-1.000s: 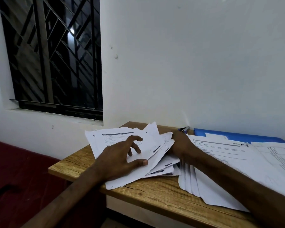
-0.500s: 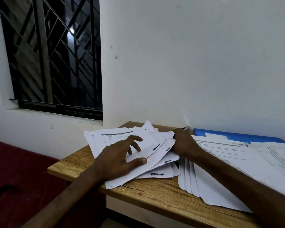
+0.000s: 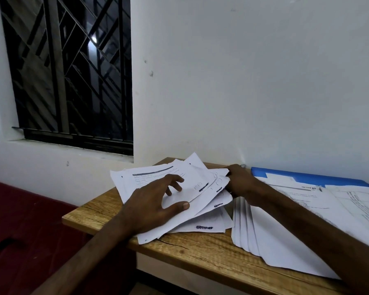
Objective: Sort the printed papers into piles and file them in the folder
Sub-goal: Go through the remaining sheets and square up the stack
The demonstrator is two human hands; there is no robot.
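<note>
Your left hand (image 3: 156, 203) pressed arched, unclenched fingers onto the loose papers (image 3: 197, 176); your right hand (image 3: 241, 182) met their edge, fingers hidden, grip unclear.

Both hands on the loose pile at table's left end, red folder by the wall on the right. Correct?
No. The head view shows a blue folder, not red. The left hand and right hand are on the pile as said.

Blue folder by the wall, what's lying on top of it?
Loose printed sheets overlap its near side, so only the far strip of the folder shows. How far it reaches beneath them, and anything inside it, is covered.
</note>
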